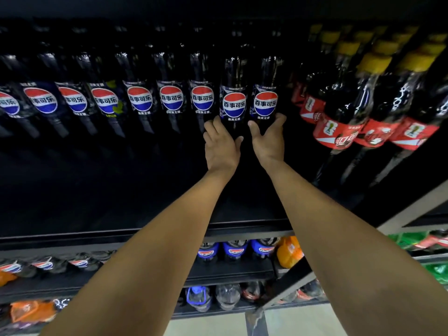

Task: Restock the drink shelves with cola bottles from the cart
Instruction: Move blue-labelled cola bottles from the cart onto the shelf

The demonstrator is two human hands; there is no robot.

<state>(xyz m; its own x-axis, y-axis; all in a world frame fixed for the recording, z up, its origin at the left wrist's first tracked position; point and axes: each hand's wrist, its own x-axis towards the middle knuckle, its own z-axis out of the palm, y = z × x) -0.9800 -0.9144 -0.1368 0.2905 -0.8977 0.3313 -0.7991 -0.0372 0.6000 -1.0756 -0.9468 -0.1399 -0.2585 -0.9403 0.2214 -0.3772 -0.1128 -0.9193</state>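
Note:
A row of black cola bottles with red-white-blue round labels stands along the back of a dark upper shelf (97,195). My left hand (220,144) grips the lower part of one black bottle (234,98) near the right end of the row. My right hand (268,139) grips the base of the neighbouring black bottle (265,93), the last one in the row. Both arms reach up and forward. The cart is out of sight.
Red-labelled cola bottles with yellow caps (344,122) fill the shelf's right side. The lower shelves hold blue-capped bottles (235,248), orange bottles (288,251) and green ones (436,267). A shelf upright (286,289) runs at lower right.

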